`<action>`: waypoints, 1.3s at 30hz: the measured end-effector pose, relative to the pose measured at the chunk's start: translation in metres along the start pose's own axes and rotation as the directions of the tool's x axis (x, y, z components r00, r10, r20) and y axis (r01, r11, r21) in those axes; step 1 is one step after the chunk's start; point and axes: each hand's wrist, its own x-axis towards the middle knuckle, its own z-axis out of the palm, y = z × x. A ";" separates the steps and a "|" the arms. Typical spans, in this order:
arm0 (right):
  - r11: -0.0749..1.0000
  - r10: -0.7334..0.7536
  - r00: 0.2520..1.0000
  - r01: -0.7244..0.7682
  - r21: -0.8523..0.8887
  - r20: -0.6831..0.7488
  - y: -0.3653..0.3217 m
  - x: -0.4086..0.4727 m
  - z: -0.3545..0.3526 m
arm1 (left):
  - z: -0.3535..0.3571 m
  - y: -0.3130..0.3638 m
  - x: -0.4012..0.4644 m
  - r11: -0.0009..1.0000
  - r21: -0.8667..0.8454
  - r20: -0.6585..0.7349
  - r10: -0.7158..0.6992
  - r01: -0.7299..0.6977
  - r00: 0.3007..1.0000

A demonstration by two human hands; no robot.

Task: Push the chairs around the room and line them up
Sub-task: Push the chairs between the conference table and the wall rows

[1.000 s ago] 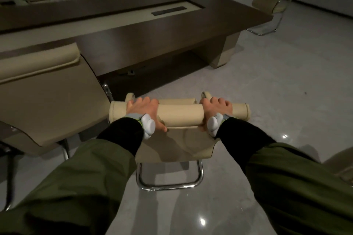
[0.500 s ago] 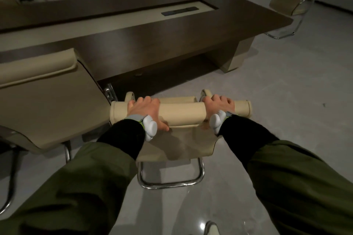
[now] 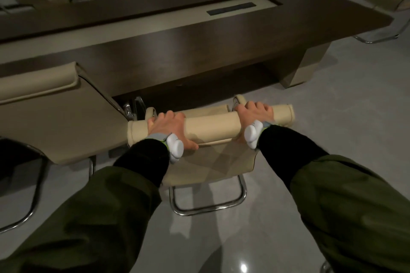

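While my left hand [image 3: 166,127] and right hand [image 3: 253,115] curl their fingers [image 3: 172,115] over its padded top roll, the chair [image 3: 213,126] stands on the floor facing the surface's [image 3: 199,35] near edge.

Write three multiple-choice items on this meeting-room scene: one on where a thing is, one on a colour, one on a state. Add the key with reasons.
1. Where is the chair that the hands hold?
A. on top of the table
B. at the table's near side, right of another chair
C. against the far wall

2. What colour is its padded top roll?
A. beige
B. red
C. black

3. What are the hands doing?
A. hanging free
B. resting flat on the table
C. both gripping the top roll

Key: 1 B, it stands before the table, with the neighbouring chair to its left. 2 A, the roll is beige. 3 C, the left hand and right hand curl round it.
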 end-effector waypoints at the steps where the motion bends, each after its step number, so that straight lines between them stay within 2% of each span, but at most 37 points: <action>1: 1.000 -0.012 1.000 0.012 0.004 -0.004 0.005 0.006 -0.001 | -0.002 0.004 0.004 1.000 0.000 0.003 -0.011 0.011 1.000; 15: 0.997 -0.078 0.997 0.078 0.006 0.004 0.031 0.089 -0.019 | -0.023 0.020 0.076 0.996 -0.039 0.037 -0.078 0.080 0.996; 23: 0.998 -0.065 0.998 0.065 -0.021 0.011 0.014 0.150 -0.027 | -0.036 -0.009 0.135 0.996 -0.063 0.045 -0.054 0.057 0.998; 29: 0.999 -0.032 0.997 0.034 -0.033 0.069 -0.004 0.196 -0.037 | -0.043 -0.040 0.175 0.997 -0.069 0.022 -0.020 0.021 1.000; 34: 0.997 0.004 1.000 -0.005 -0.071 -0.017 -0.018 0.228 -0.033 | -0.046 -0.058 0.204 0.997 -0.075 0.004 -0.015 0.015 1.000; 39: 0.998 -0.027 0.999 0.028 -0.056 0.025 -0.018 0.262 -0.041 | -0.049 -0.066 0.233 0.998 -0.053 -0.024 -0.036 0.035 0.999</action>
